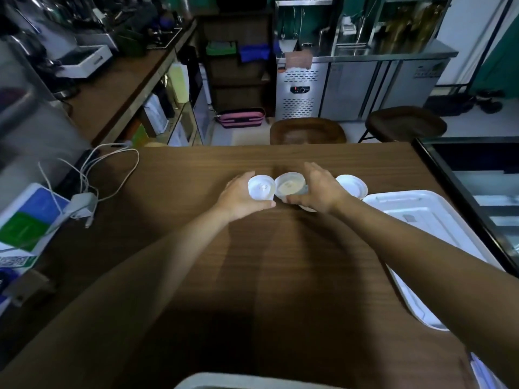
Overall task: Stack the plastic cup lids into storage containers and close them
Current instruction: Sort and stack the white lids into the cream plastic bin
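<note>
We stand at a dark wooden table point(280, 262), two brown stools point(307, 131) past its far edge; steel fridge counter point(365, 88) behind, cluttered wooden counter point(118, 88) left, pale floor point(477, 124), dim light

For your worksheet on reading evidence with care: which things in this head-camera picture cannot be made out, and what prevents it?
- Lids under the right hand: head view, the hand covers them, so no count.
- White container at the bottom edge: cut off by the frame.
- White container lid on the right: partly behind the right forearm.
- Back shelves: blurred and dim.
</note>
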{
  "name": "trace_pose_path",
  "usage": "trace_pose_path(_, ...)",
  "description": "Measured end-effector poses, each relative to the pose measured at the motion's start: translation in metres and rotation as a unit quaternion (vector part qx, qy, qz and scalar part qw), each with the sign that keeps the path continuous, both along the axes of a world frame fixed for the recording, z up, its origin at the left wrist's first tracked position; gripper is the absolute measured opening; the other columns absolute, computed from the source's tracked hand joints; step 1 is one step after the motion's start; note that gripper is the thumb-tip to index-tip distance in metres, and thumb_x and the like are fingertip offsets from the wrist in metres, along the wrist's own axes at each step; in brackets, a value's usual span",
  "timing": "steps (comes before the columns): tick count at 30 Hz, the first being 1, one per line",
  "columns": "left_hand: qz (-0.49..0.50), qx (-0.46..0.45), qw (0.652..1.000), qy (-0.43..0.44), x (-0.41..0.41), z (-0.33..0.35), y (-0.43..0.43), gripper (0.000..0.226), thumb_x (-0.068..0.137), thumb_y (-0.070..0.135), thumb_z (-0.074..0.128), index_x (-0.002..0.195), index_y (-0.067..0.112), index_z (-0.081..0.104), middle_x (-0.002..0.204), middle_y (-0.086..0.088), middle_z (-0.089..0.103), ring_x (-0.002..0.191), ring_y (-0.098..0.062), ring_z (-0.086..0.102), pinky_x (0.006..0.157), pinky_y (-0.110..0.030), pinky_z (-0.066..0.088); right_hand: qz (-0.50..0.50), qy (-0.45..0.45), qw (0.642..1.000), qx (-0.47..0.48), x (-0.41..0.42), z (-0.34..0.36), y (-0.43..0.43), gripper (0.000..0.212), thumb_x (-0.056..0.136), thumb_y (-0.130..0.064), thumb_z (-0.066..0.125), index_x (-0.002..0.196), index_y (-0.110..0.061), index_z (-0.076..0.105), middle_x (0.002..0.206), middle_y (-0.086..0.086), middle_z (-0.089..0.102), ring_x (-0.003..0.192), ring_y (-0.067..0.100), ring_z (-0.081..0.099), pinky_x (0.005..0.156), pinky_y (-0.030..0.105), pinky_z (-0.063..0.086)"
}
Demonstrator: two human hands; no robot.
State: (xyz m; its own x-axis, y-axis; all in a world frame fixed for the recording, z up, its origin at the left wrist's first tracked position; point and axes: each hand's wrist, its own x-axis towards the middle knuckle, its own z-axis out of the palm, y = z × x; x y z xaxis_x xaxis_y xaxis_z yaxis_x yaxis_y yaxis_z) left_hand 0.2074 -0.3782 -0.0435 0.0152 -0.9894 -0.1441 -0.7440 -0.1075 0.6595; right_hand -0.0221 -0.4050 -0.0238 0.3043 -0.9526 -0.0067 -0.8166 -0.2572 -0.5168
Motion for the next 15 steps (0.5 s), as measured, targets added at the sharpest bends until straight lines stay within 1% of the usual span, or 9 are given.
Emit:
trace_pose_path(2, -0.001, -0.028, 1.0, 0.0, 0.002, -0.003, -0.001, 0.076, 0.064, 0.058, 0.091, 0.132, 0.037, 0.062, 0.13, 0.012, 0.065, 0.13, -0.018, 0.055, 0.107, -0.042, 0.047, -0.006, 0.01, 1.0, 0.018, 0.007, -0.006, -0.008, 0.081, 0.073, -0.052, 0.088, 0.135, -0.015, 0.052, 0.134, 0.007, 0.056, 0.126, 0.028, 0.052, 0.098, 0.038, 0.045)
trace_pose_path(4, -0.012, -0.038, 0.999, 0.0, 0.004, -0.004, 0.002, 0.066, 0.067, 0.053, 0.092, 0.126, 0.038, 0.065, 0.123, 0.016, 0.067, 0.125, -0.017, 0.055, 0.103, -0.041, 0.048, -0.015, 0.018, 0.999, 0.026, 0.011, -0.011, -0.012, 0.083, 0.073, -0.052, 0.087, 0.139, -0.016, 0.052, 0.137, 0.007, 0.057, 0.129, 0.029, 0.052, 0.099, 0.037, 0.045)
trace_pose_path(7, -0.024, -0.034, 0.999, 0.0, 0.008, -0.003, 0.016, 0.064, 0.067, 0.053, 0.092, 0.124, 0.041, 0.064, 0.119, 0.02, 0.066, 0.124, -0.016, 0.055, 0.098, -0.036, 0.046, -0.028, 0.01, 0.999, 0.021, 0.013, -0.014, -0.007, 0.075, 0.073, -0.048, 0.089, 0.134, -0.017, 0.059, 0.13, 0.006, 0.061, 0.123, 0.028, 0.056, 0.093, 0.034, 0.046)
trace_pose_path(8, -0.026, -0.031, 0.999, 0.002, 0.009, -0.002, 0.024, 0.064, 0.067, 0.053, 0.092, 0.123, 0.042, 0.064, 0.118, 0.021, 0.066, 0.123, -0.015, 0.056, 0.098, -0.036, 0.047, -0.027, 0.006, 0.999, 0.024, 0.013, -0.013, -0.003, 0.078, 0.072, -0.047, 0.089, 0.137, -0.017, 0.058, 0.133, 0.006, 0.06, 0.125, 0.028, 0.055, 0.095, 0.033, 0.045)
trace_pose_path(10, -0.034, -0.032, 0.999, 0.002, 0.012, -0.001, 0.039, 0.063, 0.067, 0.052, 0.092, 0.122, 0.044, 0.064, 0.115, 0.022, 0.067, 0.12, -0.015, 0.059, 0.1, -0.038, 0.049, -0.01, 0.014, 0.999, 0.038, 0.013, -0.011, 0.008, 0.095, 0.069, -0.047, 0.091, 0.15, -0.02, 0.048, 0.146, 0.005, 0.052, 0.135, 0.028, 0.05, 0.106, 0.036, 0.044)
trace_pose_path(12, -0.036, -0.034, 0.999, 0.005, 0.014, 0.002, 0.058, 0.061, 0.068, 0.05, 0.092, 0.122, 0.045, 0.065, 0.112, 0.023, 0.068, 0.115, -0.009, 0.061, 0.096, -0.033, 0.05, 0.019, 0.034, 0.998, 0.047, 0.014, -0.008, 0.021, 0.108, 0.067, -0.047, 0.092, 0.157, -0.022, 0.037, 0.154, 0.005, 0.044, 0.142, 0.029, 0.044, 0.113, 0.042, 0.041)
trace_pose_path(13, -0.036, -0.027, 0.999, 0.01, 0.016, 0.003, 0.067, 0.058, 0.069, 0.048, 0.093, 0.121, 0.045, 0.065, 0.109, 0.024, 0.069, 0.11, -0.005, 0.063, 0.092, -0.028, 0.05, 0.03, 0.04, 0.997, 0.051, 0.015, -0.007, 0.028, 0.109, 0.068, -0.045, 0.092, 0.158, -0.022, 0.035, 0.154, 0.005, 0.042, 0.143, 0.028, 0.043, 0.113, 0.041, 0.041)
trace_pose_path(14, -0.039, -0.02, 0.999, 0.015, 0.019, 0.005, 0.077, 0.057, 0.07, 0.047, 0.093, 0.119, 0.045, 0.065, 0.107, 0.025, 0.069, 0.106, 0.0, 0.063, 0.09, -0.024, 0.05, 0.043, 0.041, 0.997, 0.051, 0.016, -0.004, 0.036, 0.105, 0.07, -0.042, 0.092, 0.157, -0.021, 0.036, 0.151, 0.004, 0.043, 0.141, 0.027, 0.044, 0.109, 0.036, 0.041)
trace_pose_path(15, -0.044, -0.011, 0.999, 0.017, 0.021, 0.005, 0.086, 0.057, 0.069, 0.048, 0.093, 0.119, 0.045, 0.065, 0.107, 0.026, 0.07, 0.104, 0.003, 0.064, 0.091, -0.024, 0.051, 0.055, 0.036, 0.997, 0.051, 0.016, -0.003, 0.045, 0.098, 0.072, -0.038, 0.092, 0.154, -0.02, 0.04, 0.144, 0.002, 0.045, 0.136, 0.024, 0.046, 0.101, 0.03, 0.04)
